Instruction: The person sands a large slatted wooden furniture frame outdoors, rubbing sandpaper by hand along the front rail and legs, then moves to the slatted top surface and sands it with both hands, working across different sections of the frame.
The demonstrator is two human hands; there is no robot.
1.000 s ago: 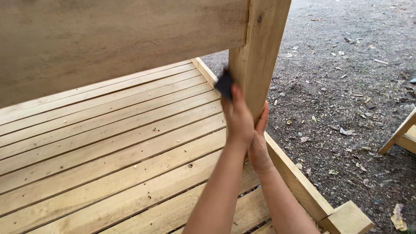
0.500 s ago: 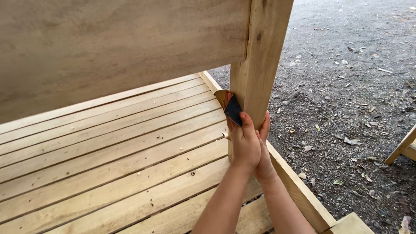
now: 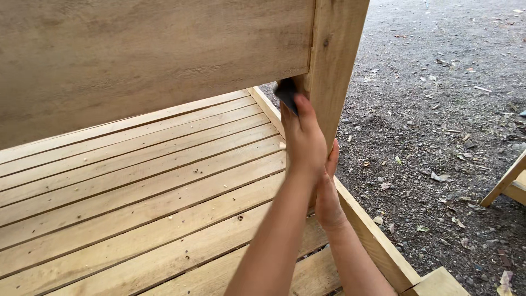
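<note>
A wide pale wooden panel [image 3: 148,60] fills the view above and to the left of the hands, its lower edge slanting down toward the left, and it meets an upright wooden post [image 3: 335,71] that rises straight up from where the hands work. Below and left of the hands a slatted wooden deck [image 3: 137,192] spreads out, its boards running side by side with narrow gaps and a scatter of small chips and sawdust on them. To the right of the hands lies gravel ground [image 3: 438,126] strewn with leaves and wood scraps, and a side rail [image 3: 378,246] runs along the deck's edge under the right forearm. Far to the right, well apart, the leg of another wooden frame [image 3: 507,181] leans in. The left hand [image 3: 304,140] is raised highest, fingers closed on a small dark sanding pad [image 3: 287,94] and pressing it against the inner face of the post, just under the panel's corner; held flat like that it seems placed to rub the wood in the tight joint. The right hand [image 3: 329,192] sits just below and behind the left, its palm and fingers laid against the post, apparently to steady it; whether it grips around the post I cannot tell.
</note>
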